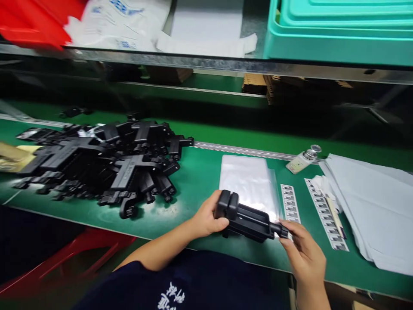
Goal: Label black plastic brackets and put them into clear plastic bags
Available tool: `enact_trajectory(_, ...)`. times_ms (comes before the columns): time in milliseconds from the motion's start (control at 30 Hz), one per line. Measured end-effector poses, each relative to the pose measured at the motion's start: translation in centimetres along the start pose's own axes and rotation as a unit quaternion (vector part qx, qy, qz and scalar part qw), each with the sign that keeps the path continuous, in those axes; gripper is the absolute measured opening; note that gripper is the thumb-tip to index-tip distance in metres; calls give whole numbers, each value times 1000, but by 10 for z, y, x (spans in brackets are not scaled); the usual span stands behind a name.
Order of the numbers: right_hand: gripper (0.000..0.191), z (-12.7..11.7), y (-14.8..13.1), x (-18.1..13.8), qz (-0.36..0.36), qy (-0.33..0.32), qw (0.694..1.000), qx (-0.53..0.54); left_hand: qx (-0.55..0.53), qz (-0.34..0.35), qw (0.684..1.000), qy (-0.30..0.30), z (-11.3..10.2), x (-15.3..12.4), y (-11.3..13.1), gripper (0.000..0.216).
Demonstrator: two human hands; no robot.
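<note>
Two hands on one black plastic part (248, 220), held just above the near edge of the green surface (196, 172), long axis roughly left-right. Left hand (206, 219): fingers wrapped around the thick forked end, thumb on top. Right hand (305, 254): fingertips pinching the narrow end. The part overlaps the near end of a clear plastic bag (247, 178) lying flat on the surface; can't tell if they touch.

Left of the hands, well apart: big loose pile of similar black parts (103, 165), some with round pegs pointing toward the near edge. Just right of the bag: a short label strip (290, 202), then a longer label strip (325, 215). Beyond those, a small bottle (303, 158) with a metal cap lies on its side. Far right: stack of white sheets (377, 206), fanned, overhanging the near edge.

Shelf above: teal bins (338, 30) on the right, white printed bags (122, 21) in the middle, a blurred red bin (32, 21) on the left. Red crate (80, 254) sits below the surface at lower left.
</note>
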State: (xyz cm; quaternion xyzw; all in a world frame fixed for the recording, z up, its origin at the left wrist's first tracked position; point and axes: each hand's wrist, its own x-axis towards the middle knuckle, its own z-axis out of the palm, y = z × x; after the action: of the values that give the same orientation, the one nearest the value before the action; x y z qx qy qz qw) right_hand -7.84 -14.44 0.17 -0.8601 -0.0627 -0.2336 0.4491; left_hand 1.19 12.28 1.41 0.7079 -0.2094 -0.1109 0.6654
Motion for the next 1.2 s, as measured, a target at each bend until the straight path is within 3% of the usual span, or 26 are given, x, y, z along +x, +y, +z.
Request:
enact_trajectory(133, 22, 0, 5, 4, 40, -42, 998, -16, 51, -10, 998, -19, -2, 1, 8, 80)
enact_trajectory(300, 29, 2, 1, 11, 31, -56, 998, 4, 42, -27, 999, 1, -1, 2, 7, 80)
enact_trajectory(367, 22, 3, 2, 12, 68, -67, 995, 3, 76, -12, 997, -14, -1, 0, 5, 79)
enact_trajectory(467, 28, 7, 2, 11, 139, -100, 983, 61, 117, 4, 993, -28, -2, -1, 5, 76)
enact_trajectory(600, 39, 9, 2, 4, 157, -65, 982, 78, 68, -17, 998, 9, -3, 1, 6, 77)
enact_trajectory(700, 40, 8, 4, 1, 145, -62, 987, 42, 53, -8, 999, -4, -4, 1, 5, 77)
enact_trajectory(800, 33, 5, 4, 6, 116, -63, 989, 65, 92, 61, 994, -22, -3, 0, 1, 68)
enact_trajectory(900, 22, 0, 0, 11, 94, -75, 992, 47, 132, 224, 964, -55, -4, 1, -4, 57)
enact_trajectory(967, 16, -2, -4, 9, 56, -62, 995, 52, 136, 301, 941, -73, -6, 3, -6, 61)
enact_trajectory(1100, 25, -6, -9, 1, -38, -14, 996, 79, 142, 317, 932, -107, -14, 4, -4, 73)
enact_trajectory(1200, 37, -5, -8, -1, -73, 10, 994, 85, 176, 357, 906, -142, -21, 4, 2, 73)
